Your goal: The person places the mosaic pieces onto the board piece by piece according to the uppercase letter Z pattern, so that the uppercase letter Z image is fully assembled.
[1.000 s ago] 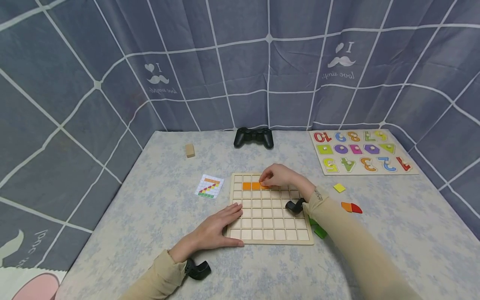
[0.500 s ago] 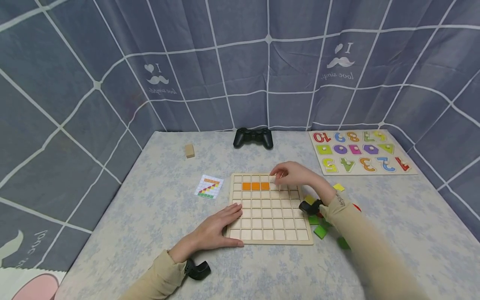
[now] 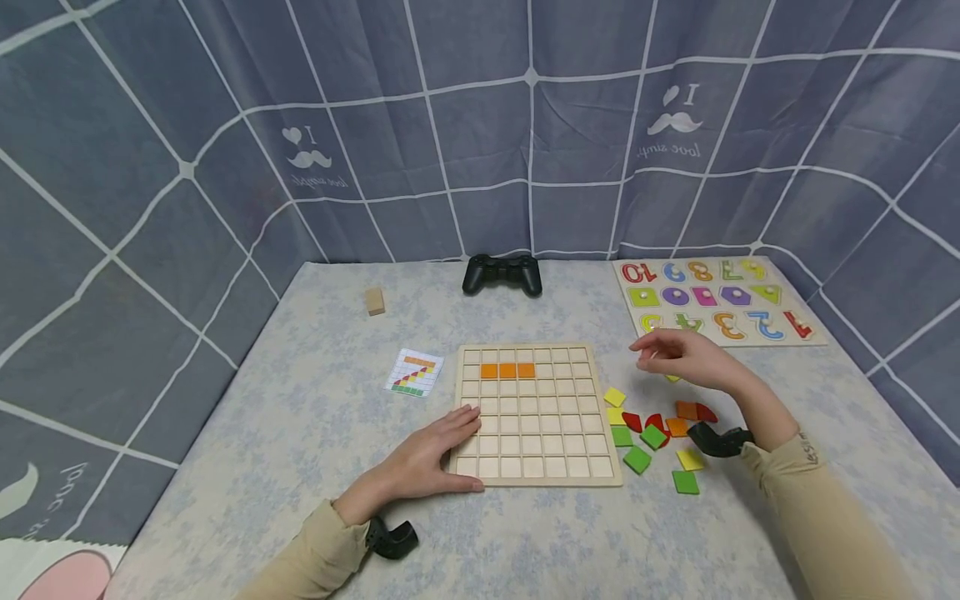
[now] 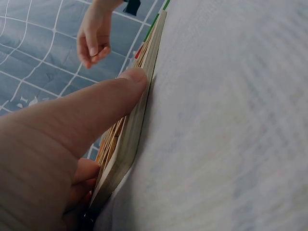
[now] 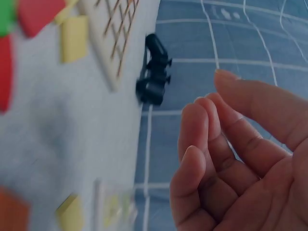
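My left hand (image 3: 427, 461) lies with straight fingers on the near left corner of a wooden grid board (image 3: 540, 481); in the left wrist view its thumb (image 4: 110, 98) touches the board's edge. Three orange square tiles (image 3: 507, 371) sit side by side in the second row from the far side. My right hand (image 3: 686, 358) hovers right of the board, fingers loosely bent; the right wrist view shows nothing between thumb and fingertips. Below it are loose tiles: green squares (image 3: 637, 460), yellow squares (image 3: 690, 459), orange squares (image 3: 686, 409) and red curved pieces (image 3: 632, 422).
A pattern card (image 3: 415, 372) lies left of the board. Farther back are a small wooden block (image 3: 375, 301) and a black game controller (image 3: 502, 274). A number and shape puzzle board (image 3: 633, 323) stands at the far right. A gridded curtain (image 3: 480, 133) hangs behind the table.
My right hand has let go of the third orange tile and moved right, off the board, uncovering the loose tiles. The left hand stays on the board.
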A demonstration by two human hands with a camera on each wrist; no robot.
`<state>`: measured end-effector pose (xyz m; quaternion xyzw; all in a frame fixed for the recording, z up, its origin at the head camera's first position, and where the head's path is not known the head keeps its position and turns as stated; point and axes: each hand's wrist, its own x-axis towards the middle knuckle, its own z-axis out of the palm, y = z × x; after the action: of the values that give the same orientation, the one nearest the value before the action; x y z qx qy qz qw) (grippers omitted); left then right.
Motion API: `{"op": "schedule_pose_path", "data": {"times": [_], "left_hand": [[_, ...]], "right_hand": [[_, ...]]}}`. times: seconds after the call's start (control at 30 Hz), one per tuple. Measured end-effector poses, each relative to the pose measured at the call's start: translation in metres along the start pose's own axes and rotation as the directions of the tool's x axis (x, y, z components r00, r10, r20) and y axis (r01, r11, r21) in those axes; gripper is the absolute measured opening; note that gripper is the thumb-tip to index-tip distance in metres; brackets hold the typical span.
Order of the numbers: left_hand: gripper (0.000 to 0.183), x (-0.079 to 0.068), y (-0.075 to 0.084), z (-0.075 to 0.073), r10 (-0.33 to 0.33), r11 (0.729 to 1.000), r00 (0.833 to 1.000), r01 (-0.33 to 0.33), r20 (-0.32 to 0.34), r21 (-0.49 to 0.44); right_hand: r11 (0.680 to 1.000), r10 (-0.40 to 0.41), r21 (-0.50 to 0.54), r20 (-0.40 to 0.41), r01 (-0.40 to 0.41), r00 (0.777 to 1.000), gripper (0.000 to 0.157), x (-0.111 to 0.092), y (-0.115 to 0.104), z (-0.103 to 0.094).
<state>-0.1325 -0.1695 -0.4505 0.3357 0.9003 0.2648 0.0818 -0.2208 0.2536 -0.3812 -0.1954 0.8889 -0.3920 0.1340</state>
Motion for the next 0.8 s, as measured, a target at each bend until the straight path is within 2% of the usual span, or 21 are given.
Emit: {"op": "schedule_pose_path", "data": {"times": [0.17,0.33,0.8], "left_hand": [[0.093,0.000,0.000,0.000,-0.004,1.000,1.000,0.004,0.001,0.002],[0.092,-0.001,0.001,-0.001,-0.006,1.000,1.000,0.006,0.001,-0.004],[0.093,-0.001,0.002,-0.001,-0.007,1.000,1.000,0.007,-0.002,-0.008]], "right_hand": [[0.998,0.027,0.060,0.001,-0.027,1.000,0.036,-0.021,0.020,-0.002],[0.993,0.066,0.097,0.023,-0.068,0.998,0.039,-0.033,0.034,-0.004],[0.989,0.079,0.120,0.101,-0.091,0.992,0.036,-0.043,0.056,-0.015]]}}
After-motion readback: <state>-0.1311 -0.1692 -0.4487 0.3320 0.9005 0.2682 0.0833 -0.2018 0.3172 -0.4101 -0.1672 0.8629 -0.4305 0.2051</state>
